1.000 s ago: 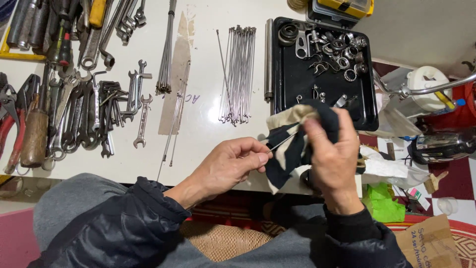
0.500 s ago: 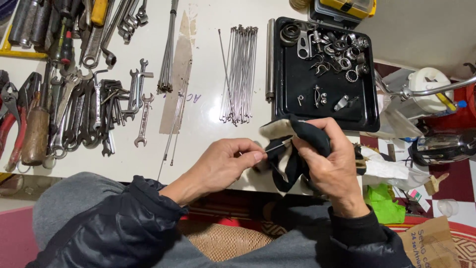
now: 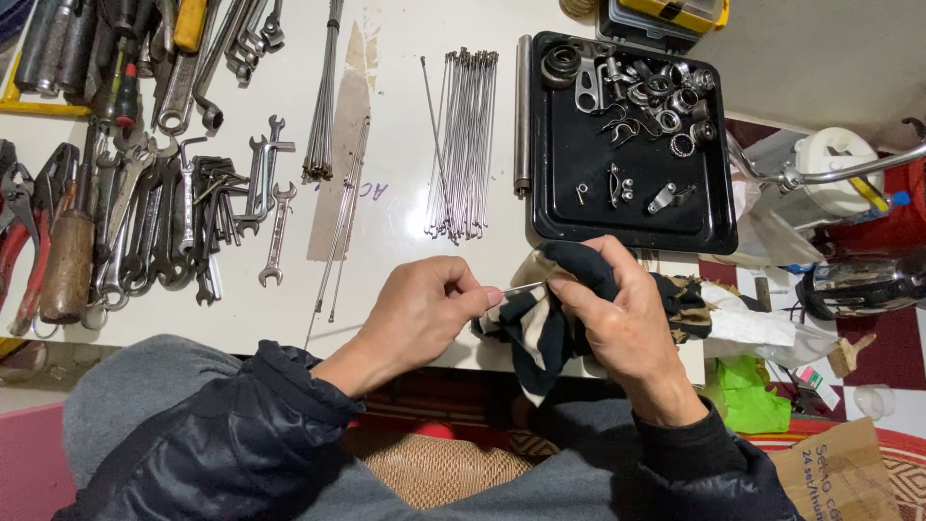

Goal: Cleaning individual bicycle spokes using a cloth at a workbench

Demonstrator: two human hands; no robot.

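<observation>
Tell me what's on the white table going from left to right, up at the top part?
Wooden-handled tool → pile of wrenches → bundle of thin metal rods → steel tube → black tray of small metal parts.

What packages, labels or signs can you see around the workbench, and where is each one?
Cardboard box: bottom right corner on the floor, brown, dark handwriting on its flap.
Plastic case: top edge behind the black tray, yellow lid over a dark base.
Tape strip: on the white table, long, tan, with faint marker writing beside it.
No screens in view.
</observation>
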